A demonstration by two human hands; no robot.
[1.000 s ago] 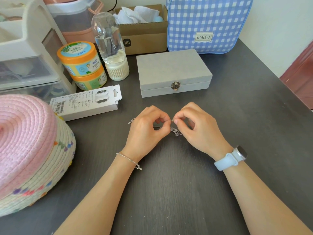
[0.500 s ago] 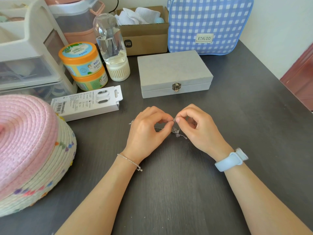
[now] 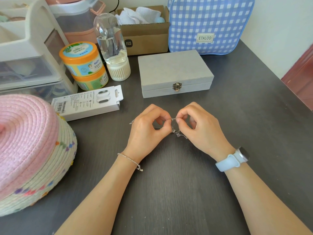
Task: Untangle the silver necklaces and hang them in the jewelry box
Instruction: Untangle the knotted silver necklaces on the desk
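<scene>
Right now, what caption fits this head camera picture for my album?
Left hand and right hand pinch tangled thin silver necklaces before a closed grey velvet jewelry box.

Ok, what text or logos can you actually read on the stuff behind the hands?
"ETALOO": white label on the checked bag.
Square logo, like "mi" upside down: front of the cardboard box.
Stacked orange tubs: print too small to read.
White packet: barcode and fine print, unreadable.

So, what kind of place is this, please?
Probably a home desk or dressing table, not a workshop. A closed grey jewelry box sits on the dark tabletop, beside plastic storage drawers, cream jars and a checked blue bag.
</scene>
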